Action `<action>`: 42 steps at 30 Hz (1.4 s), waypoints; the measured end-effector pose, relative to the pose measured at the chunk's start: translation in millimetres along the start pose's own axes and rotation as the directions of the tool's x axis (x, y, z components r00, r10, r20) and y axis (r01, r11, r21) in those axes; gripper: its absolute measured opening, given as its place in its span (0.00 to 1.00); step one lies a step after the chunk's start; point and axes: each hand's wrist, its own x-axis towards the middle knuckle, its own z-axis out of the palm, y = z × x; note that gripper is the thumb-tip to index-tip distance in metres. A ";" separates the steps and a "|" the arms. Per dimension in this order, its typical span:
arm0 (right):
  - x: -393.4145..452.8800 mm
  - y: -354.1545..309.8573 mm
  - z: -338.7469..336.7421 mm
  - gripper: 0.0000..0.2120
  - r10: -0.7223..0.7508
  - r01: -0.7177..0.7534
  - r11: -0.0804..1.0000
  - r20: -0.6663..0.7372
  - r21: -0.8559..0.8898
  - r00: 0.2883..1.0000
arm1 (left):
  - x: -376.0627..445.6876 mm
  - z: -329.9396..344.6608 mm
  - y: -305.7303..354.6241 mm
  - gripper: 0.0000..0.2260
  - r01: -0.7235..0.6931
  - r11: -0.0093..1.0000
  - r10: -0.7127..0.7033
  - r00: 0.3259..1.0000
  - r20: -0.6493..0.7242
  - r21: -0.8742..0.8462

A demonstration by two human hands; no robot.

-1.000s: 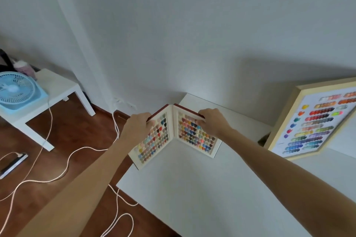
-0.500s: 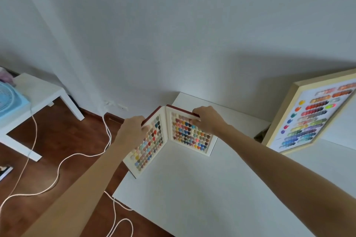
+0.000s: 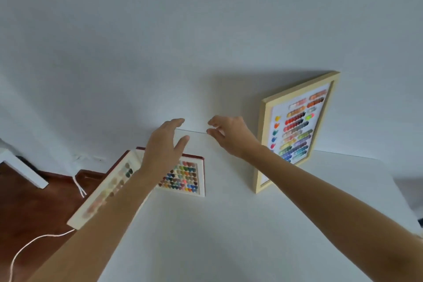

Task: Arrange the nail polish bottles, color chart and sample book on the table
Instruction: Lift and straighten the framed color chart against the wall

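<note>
Standing open in a V at the table's (image 3: 229, 236) far left corner, sample book (image 3: 183, 176) with its left leaf jutting past the left edge — likely to tip off if nudged by the forearm crossing it. Left hand (image 3: 163, 144) and right hand (image 3: 231, 135) both released, fingers loose, holding nothing. Color chart (image 3: 295, 130) propped at the far edge against the wall — liable to slide.

White bench (image 3: 229, 236) lies bare across its near and middle part, giving open passage. At the far left corner the open sample book (image 3: 183, 178) stands upright; at the far right the framed color chart (image 3: 295, 128) leans against the wall (image 3: 206, 30). A gap separates the 2.
</note>
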 end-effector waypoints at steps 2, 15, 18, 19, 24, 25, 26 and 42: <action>-12.1 16.8 -27.2 0.10 -0.043 0.045 0.999 -0.108 0.020 0.993 | 7.1 22.9 30.1 0.20 -0.065 0.997 0.066 0.998 0.011 -0.036; -96.2 189.0 -145.1 0.10 0.173 -0.156 0.984 -0.236 0.087 0.956 | 14.5 171.3 155.7 0.34 0.158 0.925 -0.124 0.985 0.116 -0.347; -97.7 218.0 -153.5 0.12 0.242 -0.222 0.969 -0.251 0.106 0.937 | 16.5 185.2 160.8 0.32 0.124 0.922 -0.114 0.992 0.049 -0.366; -95.4 225.9 -155.3 0.13 0.266 -0.241 0.963 -0.256 0.123 0.930 | 17.3 187.8 160.5 0.31 0.120 0.928 -0.118 0.993 0.028 -0.352; -72.7 263.7 -162.9 0.19 0.439 -0.376 0.892 -0.289 0.249 0.850 | 23.2 193.0 152.5 0.28 0.084 0.954 -0.098 0.995 -0.034 -0.286; -68.1 271.2 -164.0 0.20 0.475 -0.404 0.873 -0.288 0.274 0.832 | 24.8 193.2 150.6 0.27 0.074 0.955 -0.086 0.996 -0.031 -0.287; -63.9 278.2 -164.7 0.20 0.506 -0.428 0.854 -0.280 0.296 0.816 | 26.8 193.3 148.6 0.27 0.067 0.955 -0.077 0.997 -0.026 -0.288; -41.5 328.5 -190.5 0.21 0.298 -0.232 0.948 -0.353 0.217 0.887 | 98.3 191.8 120.3 0.27 0.041 0.964 0.003 0.987 0.163 -0.264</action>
